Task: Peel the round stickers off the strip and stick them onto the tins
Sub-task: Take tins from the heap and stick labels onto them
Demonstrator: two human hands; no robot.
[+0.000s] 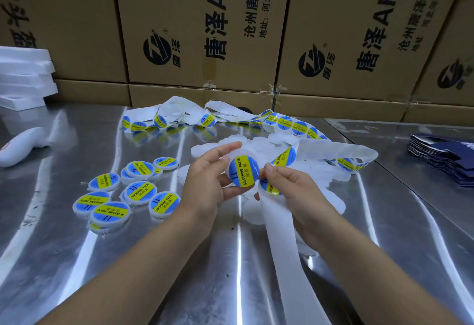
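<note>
While roughly eight labelled tins (pixel 139 192), some overlapping and hard to count, are lying on the tabletop (pixel 77 260) left of the left hand (pixel 205 186), that hand is gripping one stickered tin (pixel 241 174) with curled fingers. Just right of it, the right hand (pixel 295 191) is pinching the sticker strip (pixel 279 235), one sticker (pixel 269 188) showing at its fingertips.
</note>
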